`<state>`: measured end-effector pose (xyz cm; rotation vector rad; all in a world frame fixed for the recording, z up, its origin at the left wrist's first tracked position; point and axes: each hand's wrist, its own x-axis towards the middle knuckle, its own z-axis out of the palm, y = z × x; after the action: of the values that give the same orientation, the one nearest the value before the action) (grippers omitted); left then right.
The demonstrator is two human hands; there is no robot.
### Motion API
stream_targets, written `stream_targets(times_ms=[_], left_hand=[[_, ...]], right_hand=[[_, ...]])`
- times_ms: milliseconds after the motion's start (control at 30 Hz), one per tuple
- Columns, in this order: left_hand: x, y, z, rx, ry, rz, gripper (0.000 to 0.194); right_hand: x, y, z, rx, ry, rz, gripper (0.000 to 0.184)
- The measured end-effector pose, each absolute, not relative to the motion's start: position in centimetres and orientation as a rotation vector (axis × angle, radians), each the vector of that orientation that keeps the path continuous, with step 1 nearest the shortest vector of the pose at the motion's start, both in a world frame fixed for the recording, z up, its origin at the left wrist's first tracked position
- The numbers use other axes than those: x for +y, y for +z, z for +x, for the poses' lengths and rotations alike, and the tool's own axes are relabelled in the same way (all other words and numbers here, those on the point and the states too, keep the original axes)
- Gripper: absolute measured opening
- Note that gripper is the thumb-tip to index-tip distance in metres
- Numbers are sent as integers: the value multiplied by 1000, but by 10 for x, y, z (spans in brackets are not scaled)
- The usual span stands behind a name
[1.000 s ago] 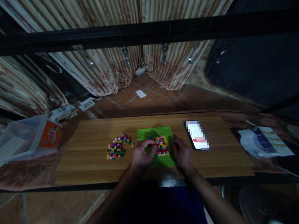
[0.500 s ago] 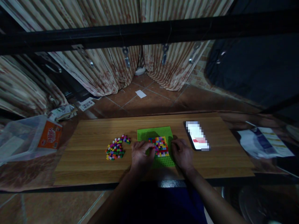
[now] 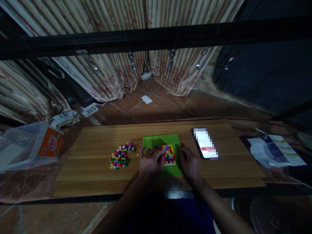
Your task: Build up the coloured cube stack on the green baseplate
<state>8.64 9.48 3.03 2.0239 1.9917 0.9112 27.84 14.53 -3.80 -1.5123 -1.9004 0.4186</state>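
A green studded baseplate [image 3: 159, 140] lies on a wooden board [image 3: 97, 139], with a patch of small coloured bricks [image 3: 168, 154] pressed onto it. My left hand [image 3: 150, 161] rests on the plate's left part, fingers curled, fingertips at the left edge of the brick patch. My right hand [image 3: 190, 162] lies at the plate's right edge, fingers bent against it. Whether either hand holds a brick is hidden. A loose heap of small coloured bricks [image 3: 120, 157] sits on the board to the left of my left hand.
A phone [image 3: 205, 143] with a lit screen lies right of the baseplate. A clear plastic tub with an orange packet [image 3: 50, 143] stands at the far left. Papers [image 3: 275, 148] lie at the far right. A black bar [image 3: 156, 35] crosses overhead; striped curtains hang behind.
My left hand has lowered from above the brick patch and settled against its left edge. My right hand stays at the plate's right edge. The view shifted slightly.
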Motion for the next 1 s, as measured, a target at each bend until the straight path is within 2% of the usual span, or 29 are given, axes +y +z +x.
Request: stream_targets(times_ms=[1000], left_hand=[[93,18,91,2001,1006,2069,15]], right_hand=[[145,-39,280,-1901,430,-1514,26]])
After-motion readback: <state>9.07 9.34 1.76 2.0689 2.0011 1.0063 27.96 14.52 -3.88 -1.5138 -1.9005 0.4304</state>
